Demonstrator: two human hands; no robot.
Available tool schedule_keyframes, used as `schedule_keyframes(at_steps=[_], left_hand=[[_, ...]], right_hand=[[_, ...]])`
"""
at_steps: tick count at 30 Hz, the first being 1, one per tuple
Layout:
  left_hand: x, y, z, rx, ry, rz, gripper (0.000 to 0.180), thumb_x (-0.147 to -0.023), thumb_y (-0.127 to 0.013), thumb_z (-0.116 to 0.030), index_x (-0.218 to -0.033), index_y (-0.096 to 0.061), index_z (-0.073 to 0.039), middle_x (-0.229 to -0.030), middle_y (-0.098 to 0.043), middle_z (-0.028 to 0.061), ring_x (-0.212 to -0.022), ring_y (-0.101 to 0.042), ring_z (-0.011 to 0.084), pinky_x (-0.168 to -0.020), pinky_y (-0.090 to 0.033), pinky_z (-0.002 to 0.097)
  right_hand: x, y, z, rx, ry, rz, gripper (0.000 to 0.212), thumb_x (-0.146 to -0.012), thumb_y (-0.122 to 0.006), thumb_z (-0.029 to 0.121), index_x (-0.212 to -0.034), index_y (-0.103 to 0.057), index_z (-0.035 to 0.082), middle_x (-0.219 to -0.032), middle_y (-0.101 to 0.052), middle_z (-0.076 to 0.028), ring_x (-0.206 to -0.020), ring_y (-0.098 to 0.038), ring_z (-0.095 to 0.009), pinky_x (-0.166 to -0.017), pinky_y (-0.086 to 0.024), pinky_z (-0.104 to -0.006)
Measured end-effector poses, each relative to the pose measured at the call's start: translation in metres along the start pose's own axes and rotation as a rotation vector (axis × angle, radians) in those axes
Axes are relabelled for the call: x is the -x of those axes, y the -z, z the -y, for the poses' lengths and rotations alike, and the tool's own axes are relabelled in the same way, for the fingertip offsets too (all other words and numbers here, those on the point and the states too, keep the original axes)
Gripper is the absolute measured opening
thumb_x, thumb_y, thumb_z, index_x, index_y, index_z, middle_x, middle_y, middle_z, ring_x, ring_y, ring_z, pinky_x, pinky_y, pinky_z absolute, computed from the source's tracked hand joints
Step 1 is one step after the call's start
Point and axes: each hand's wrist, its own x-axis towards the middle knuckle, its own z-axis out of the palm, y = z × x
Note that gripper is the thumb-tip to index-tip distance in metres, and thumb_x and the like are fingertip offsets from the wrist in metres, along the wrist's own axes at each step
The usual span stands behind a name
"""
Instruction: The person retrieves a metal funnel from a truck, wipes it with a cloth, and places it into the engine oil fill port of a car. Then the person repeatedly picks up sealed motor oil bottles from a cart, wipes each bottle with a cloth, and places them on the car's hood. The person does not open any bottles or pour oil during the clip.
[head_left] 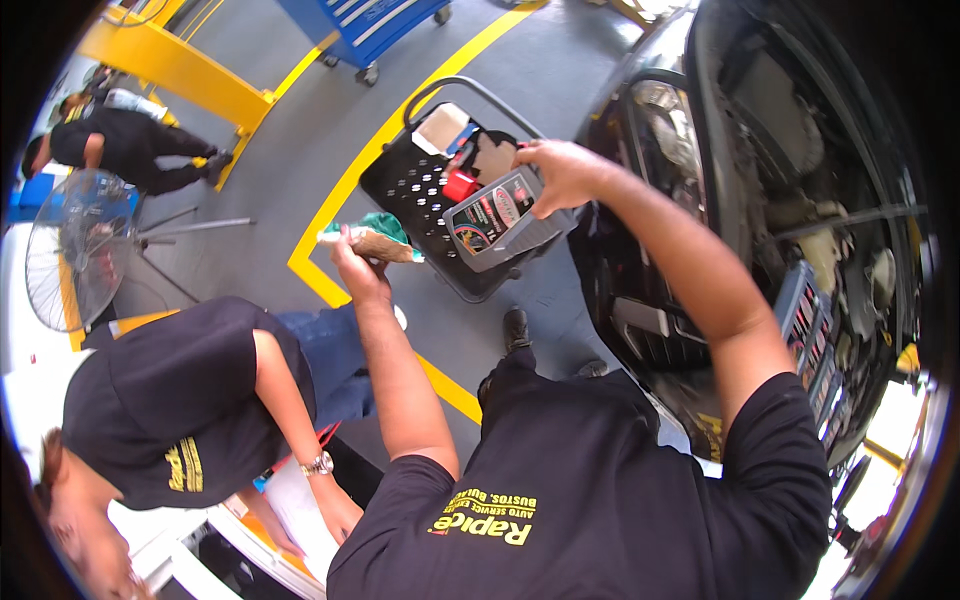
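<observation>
Right hand point(562, 175) grips grey bottle point(497, 218); basket point(420, 185) contents partly hidden.

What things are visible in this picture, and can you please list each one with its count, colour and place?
oil bottle: one, grey with a red cap, held over the basket
cloth bundle: one, tan and green, in the left hand
basket: one, black with holes and a grey handle, on the floor at centre
car front: one, black, bonnet open, at right
tool cart: one, blue, at top
floor fan: one, wire guard, at left
floor lines: yellow, on grey floor
co-worker: one, black shirt, wristwatch, lower left
crouching person: one, dark clothes, upper left
left hand: holds the cloth bundle
right hand: grips the oil bottle
</observation>
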Motion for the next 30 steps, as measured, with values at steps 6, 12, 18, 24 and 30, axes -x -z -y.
schedule_keyframes(at_steps=[6, 12, 18, 24, 30], left_hand=[[0.076, -0.147, 0.009, -0.044, 0.215, 0.827, 0.049, -0.104, -0.057, -0.030, -0.145, -0.046, -0.006, -0.127, -0.062, 0.0070, -0.117, -0.062, 0.0169, -0.100, -0.052, 0.0343], [0.223, -0.248, 0.080, -0.093, 0.592, 1.723, 0.107, -0.081, -0.080, 0.006, -0.164, -0.012, -0.002, -0.153, -0.046, 0.0127, -0.140, -0.047, 0.0210, -0.115, -0.042, 0.0410], [0.351, -0.281, 0.150, -0.048, 0.710, 1.879, 0.105, -0.078, -0.084, 0.005, -0.161, -0.019, 0.000, -0.149, -0.049, 0.0148, -0.137, -0.051, 0.0255, -0.115, -0.044, 0.0440], [0.462, -0.270, 0.214, -0.216, 0.626, 1.921, 0.096, -0.084, -0.076, 0.005, -0.159, -0.015, 0.000, -0.149, -0.046, 0.0189, -0.134, -0.053, 0.0273, -0.111, -0.048, 0.0431], [0.569, -0.276, 0.275, -0.582, -0.302, 2.295, 0.092, -0.095, -0.071, -0.024, -0.159, -0.013, 0.008, -0.152, -0.039, 0.0309, -0.141, -0.044, 0.0390, -0.115, -0.037, 0.0445]], right_hand=[[0.148, 0.131, 0.016, 0.033, 0.225, -0.040, 0.071, -0.052, -0.083, 0.018, -0.121, -0.067, 0.006, -0.114, -0.066, -0.015, -0.108, -0.065, -0.034, -0.096, -0.052, -0.0422], [0.317, 0.150, 0.010, -0.195, 0.067, -0.183, 0.073, -0.055, -0.083, 0.017, -0.124, -0.065, 0.003, -0.122, -0.068, -0.011, -0.117, -0.063, -0.023, -0.107, -0.045, -0.0350], [0.509, 0.008, 0.004, -0.720, -0.219, -1.271, 0.076, -0.096, -0.069, 0.038, -0.157, -0.034, 0.010, -0.140, -0.057, -0.013, -0.120, -0.058, -0.019, -0.098, -0.049, -0.0342], [0.554, -0.205, 0.065, -1.074, -0.441, -1.697, 0.086, -0.096, -0.075, 0.031, -0.158, -0.025, -0.001, -0.154, -0.041, -0.012, -0.145, -0.037, -0.021, -0.115, -0.038, -0.0410], [0.654, -0.256, 0.025, -1.313, -0.421, -2.168, 0.061, -0.091, -0.080, 0.012, -0.141, -0.048, -0.004, -0.123, -0.068, -0.009, -0.111, -0.064, -0.015, -0.097, -0.053, -0.0304]])
